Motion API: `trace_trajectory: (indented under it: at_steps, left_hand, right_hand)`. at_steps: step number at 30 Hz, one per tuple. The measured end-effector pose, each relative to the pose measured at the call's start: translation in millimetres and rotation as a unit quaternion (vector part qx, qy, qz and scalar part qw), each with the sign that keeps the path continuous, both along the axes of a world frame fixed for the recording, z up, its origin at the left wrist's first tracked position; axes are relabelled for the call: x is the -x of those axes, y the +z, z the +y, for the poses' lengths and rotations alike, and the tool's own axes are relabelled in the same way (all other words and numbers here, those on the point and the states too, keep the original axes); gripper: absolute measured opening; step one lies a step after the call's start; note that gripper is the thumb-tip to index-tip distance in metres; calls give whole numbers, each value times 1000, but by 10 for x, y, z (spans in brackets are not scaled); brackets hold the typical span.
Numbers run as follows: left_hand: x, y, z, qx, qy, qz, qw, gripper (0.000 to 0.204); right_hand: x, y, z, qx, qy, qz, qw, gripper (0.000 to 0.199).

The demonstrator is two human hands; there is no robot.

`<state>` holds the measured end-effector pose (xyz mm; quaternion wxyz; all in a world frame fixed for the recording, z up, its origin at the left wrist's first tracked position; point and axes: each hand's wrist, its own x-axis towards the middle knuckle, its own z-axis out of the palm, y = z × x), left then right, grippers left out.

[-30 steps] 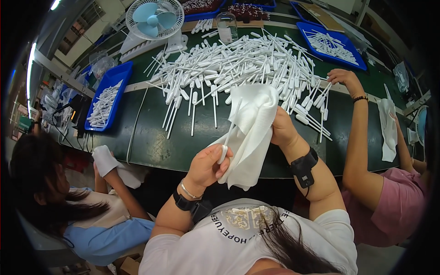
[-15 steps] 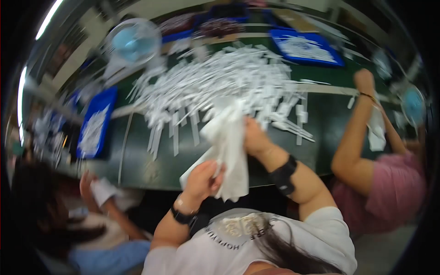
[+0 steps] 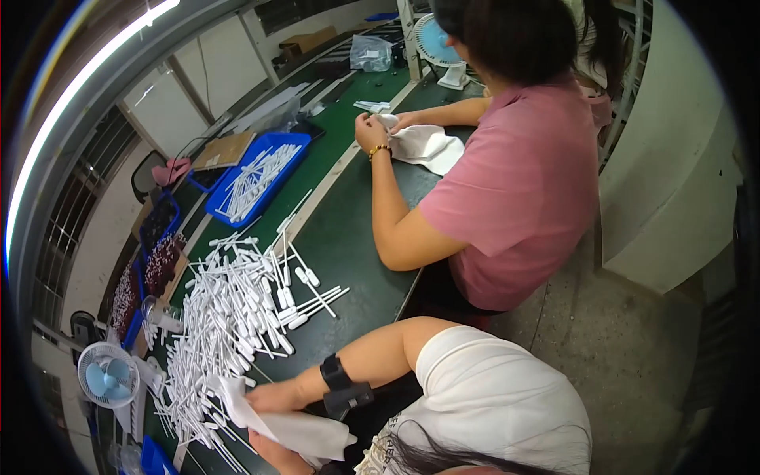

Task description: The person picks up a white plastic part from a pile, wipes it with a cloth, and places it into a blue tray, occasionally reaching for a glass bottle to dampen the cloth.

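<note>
A white cloth (image 3: 297,431) is bunched between my two hands at the table's near edge. My right hand (image 3: 277,395) is closed on its upper side, beside the folded end. From underneath, my left hand (image 3: 277,453) grips the cloth, partly covered by it. Whether anything lies inside the folds is hidden. Just beyond my hands spreads a large heap of thin white sticks with thicker, rounded ends (image 3: 229,309), some reaching close to the cloth.
On the green table (image 3: 336,229), a blue tray (image 3: 273,190) holds more such sticks. A small fan (image 3: 108,380) stands past the heap. To the right, a co-worker in a pink shirt (image 3: 514,174) handles another white cloth (image 3: 427,148). Another blue tray (image 3: 154,457) is at lower left.
My view has swung to the right, bringing the pink-shirted co-worker nearer the middle. The cloth, hanging upright before, now lies more sideways between my hands, which remain on it.
</note>
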<state>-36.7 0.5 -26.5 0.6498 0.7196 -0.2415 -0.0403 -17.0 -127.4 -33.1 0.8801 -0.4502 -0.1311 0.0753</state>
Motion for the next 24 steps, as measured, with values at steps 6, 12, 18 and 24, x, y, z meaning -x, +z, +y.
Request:
trace_trajectory:
  at_steps: [6, 12, 18, 24]
  left_hand:
    - [-243, -36, 143, 92, -15, 176, 980, 23]
    - [-384, 417, 157, -102, 155, -24, 982, 20]
    - [-419, 380, 34, 62, 149, 24, 987, 24]
    - [-354, 593, 89, 170, 214, 37, 961, 22]
  right_hand:
    - [56, 85, -6, 168, -124, -61, 976, 28]
    - [-59, -1, -10, 344, -209, -93, 910, 25]
    - [138, 121, 18, 419, -154, -125, 886, 25]
    - [60, 98, -12, 324, -83, -206, 920, 25]
